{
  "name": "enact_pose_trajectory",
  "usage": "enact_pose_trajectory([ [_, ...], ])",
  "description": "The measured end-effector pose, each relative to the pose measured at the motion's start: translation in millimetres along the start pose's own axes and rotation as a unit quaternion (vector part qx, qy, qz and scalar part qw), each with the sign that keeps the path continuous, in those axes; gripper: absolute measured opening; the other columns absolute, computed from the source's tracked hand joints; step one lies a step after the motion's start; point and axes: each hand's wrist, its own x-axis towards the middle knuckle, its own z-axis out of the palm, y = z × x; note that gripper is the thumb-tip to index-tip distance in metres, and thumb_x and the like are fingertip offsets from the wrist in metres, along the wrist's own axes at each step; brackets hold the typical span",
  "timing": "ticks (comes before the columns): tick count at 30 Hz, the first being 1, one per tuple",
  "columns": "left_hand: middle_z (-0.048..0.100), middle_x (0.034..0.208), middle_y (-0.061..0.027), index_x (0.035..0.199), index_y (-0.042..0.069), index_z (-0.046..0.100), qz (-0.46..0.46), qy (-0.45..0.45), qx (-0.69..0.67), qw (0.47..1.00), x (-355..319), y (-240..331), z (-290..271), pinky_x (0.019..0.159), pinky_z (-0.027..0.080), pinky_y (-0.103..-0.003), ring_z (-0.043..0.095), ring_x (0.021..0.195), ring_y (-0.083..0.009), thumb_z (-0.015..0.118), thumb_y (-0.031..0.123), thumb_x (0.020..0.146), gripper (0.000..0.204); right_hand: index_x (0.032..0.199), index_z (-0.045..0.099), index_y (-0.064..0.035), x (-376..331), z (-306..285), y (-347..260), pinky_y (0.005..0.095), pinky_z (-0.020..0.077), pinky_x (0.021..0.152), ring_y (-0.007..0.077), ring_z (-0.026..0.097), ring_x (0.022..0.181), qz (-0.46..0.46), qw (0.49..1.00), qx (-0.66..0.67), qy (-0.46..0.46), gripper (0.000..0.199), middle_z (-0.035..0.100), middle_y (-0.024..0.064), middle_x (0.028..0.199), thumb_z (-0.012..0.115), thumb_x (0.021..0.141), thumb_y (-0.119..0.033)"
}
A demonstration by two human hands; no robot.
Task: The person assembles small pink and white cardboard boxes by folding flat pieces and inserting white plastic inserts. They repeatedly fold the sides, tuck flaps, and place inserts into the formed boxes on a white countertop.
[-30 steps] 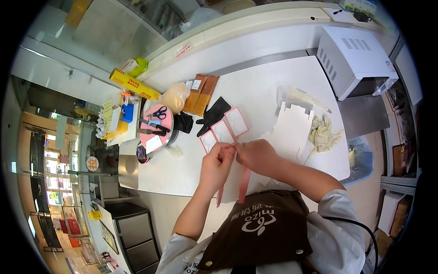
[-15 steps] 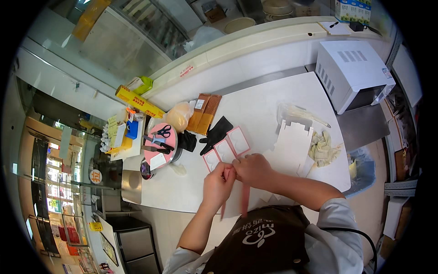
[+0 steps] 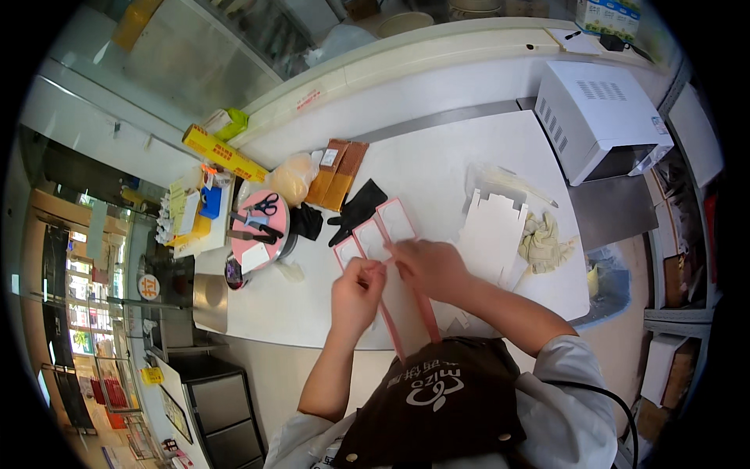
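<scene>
My left hand is a closed curl over the front of the table, at the upper end of a pink strip. Beside it on the right, my right hand bends inward, its fingers smeared by motion. A second pink strip runs from under it toward my apron. Whether the strips are ribbon or edges of one pale sheet, I cannot tell. Just beyond my hands lie white panels with pink borders, including a far panel, a middle panel and a near panel partly behind my fingers.
Black gloves lie beyond the panels. Left of them, a pink round stand carries scissors and knives. On the right are a white cut-out carton, a crumpled cloth and a microwave.
My hands have drawn slightly apart, the left one shifting left. The pink strips now hang farther apart and reach the apron. The whole view has shifted a little.
</scene>
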Motion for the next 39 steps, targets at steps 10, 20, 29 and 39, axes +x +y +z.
enact_pose_trajectory([
  [10,0.055,0.074,0.0054,0.091,0.006,0.056,-0.1,-0.066,-0.215,0.969,-20,-43,-8,0.057,0.035,-0.022,0.045,0.064,-0.0024,0.067,0.011,0.101,0.016,0.115,0.062,-0.0094,-28,-4,2,0.0506,0.0545,0.069,0.0371,0.071,0.079,0.097,0.942,-0.04,-0.318,0.024,0.072,0.0129,0.083,0.052,0.098,-0.023],
  [20,0.06,0.077,0.0,0.092,0.005,0.055,-0.176,-0.208,-0.172,0.947,-30,-33,-18,0.057,0.045,-0.024,0.057,0.068,-0.0067,0.072,0.011,0.098,0.019,0.101,0.069,-0.0135,-46,19,10,0.04,0.0575,0.067,0.0248,0.073,0.083,-0.067,0.971,-0.108,-0.204,0.015,0.072,0.0058,0.087,0.063,0.088,-0.02],
  [29,0.058,0.076,0.0007,0.16,0.01,0.041,-0.206,-0.341,-0.155,0.904,-36,-22,-13,0.059,0.048,-0.025,0.055,0.066,-0.0077,0.073,0.02,0.098,0.071,0.098,0.068,-0.0123,-55,23,10,0.0375,0.0563,0.075,0.0209,0.071,0.089,-0.101,0.969,-0.065,-0.215,0.018,0.068,0.0008,0.089,0.072,0.081,-0.018],
  [39,0.07,0.099,-0.0079,0.163,0.008,0.035,-0.213,-0.091,-0.228,0.946,-83,-48,17,0.069,0.054,-0.026,0.063,0.078,-0.0093,0.074,0.026,0.098,0.077,0.121,0.062,-0.004,-68,3,13,0.042,0.0551,0.086,0.0333,0.067,0.096,0.18,0.983,-0.024,-0.027,0.033,0.064,0.0146,0.119,0.071,0.092,-0.018],
])
